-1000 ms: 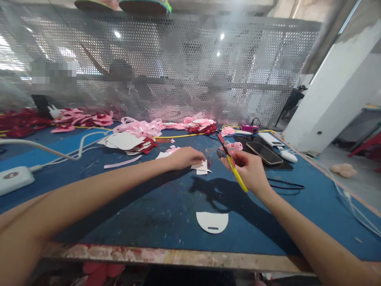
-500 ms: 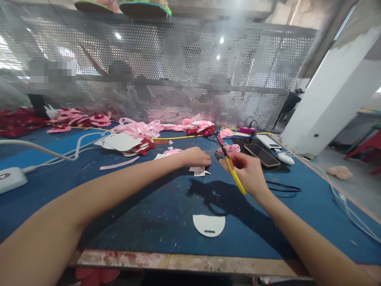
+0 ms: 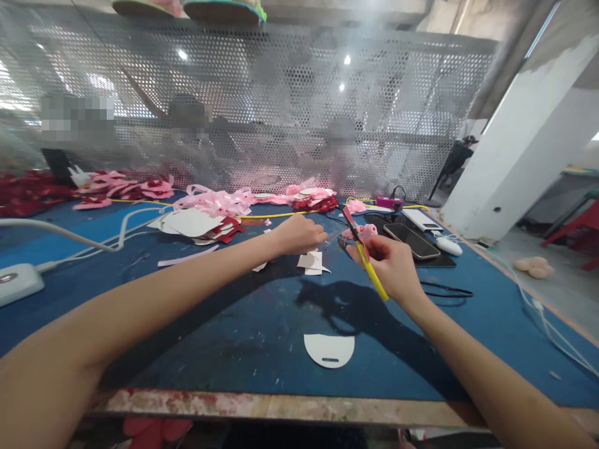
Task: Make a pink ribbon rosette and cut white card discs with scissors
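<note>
My left hand (image 3: 302,235) is closed, fingers curled down and away from me, just behind some small white cut scraps (image 3: 309,262). Whatever its fingertips pinch, if anything, is hidden. In my right hand (image 3: 395,265) is a pair of scissors (image 3: 370,271) with yellow on the handle, tilted with the tips up and away. Right behind that hand is a pink tool (image 3: 369,231) that looks like a glue gun, partly covered. A white half-round piece (image 3: 329,350) with a slot lies nearer to me on the blue tabletop (image 3: 224,355).
White sheets (image 3: 189,223) are stacked left of centre, with pink ribbon (image 3: 213,201) behind. Red and pink pieces (image 3: 316,198) lie along the perforated metal screen (image 3: 281,112). At right are a phone (image 3: 412,241), a power bank (image 3: 421,220) and cables. A white adapter (image 3: 19,284) sits far left.
My left hand has lifted back and slightly left, uncovering more of the white scraps. The scissors have stayed nearly in place in my right hand.
</note>
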Action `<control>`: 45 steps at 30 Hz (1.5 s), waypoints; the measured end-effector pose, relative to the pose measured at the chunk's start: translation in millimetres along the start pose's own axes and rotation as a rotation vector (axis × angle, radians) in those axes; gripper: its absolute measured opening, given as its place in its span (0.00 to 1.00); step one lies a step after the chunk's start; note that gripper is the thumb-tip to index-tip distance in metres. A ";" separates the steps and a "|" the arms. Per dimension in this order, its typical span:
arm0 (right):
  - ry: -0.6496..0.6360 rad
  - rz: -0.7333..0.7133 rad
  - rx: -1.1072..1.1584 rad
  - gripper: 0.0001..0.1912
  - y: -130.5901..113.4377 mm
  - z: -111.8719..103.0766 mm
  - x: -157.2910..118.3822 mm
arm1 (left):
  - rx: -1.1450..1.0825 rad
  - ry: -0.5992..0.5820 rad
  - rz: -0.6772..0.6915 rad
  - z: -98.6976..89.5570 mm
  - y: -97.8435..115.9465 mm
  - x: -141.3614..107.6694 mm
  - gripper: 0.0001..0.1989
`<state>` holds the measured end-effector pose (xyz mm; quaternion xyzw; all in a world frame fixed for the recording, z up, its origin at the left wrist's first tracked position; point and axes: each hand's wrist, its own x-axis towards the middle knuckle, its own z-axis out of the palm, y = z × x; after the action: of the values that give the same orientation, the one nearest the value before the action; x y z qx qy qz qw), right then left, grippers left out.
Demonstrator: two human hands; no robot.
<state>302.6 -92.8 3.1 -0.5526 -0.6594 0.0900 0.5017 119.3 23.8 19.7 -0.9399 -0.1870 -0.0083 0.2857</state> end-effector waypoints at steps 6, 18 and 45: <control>0.008 -0.006 -0.041 0.20 1.0 -0.1 1.2 | -0.185 -0.228 -0.102 -4.6 19.4 -20.5 0.07; 0.023 -0.278 -0.633 0.13 11.9 3.9 -1.4 | -1.898 0.375 -0.808 -59.7 31.8 -24.1 0.22; 0.043 -0.016 -0.456 0.18 25.6 -8.0 12.2 | -0.525 0.191 -0.164 25.0 33.5 -59.9 0.13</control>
<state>326.4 -76.8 -3.4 -0.6482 -0.6564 -0.0771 0.3783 73.2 -9.1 -26.4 -0.9583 -0.2260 -0.1681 0.0475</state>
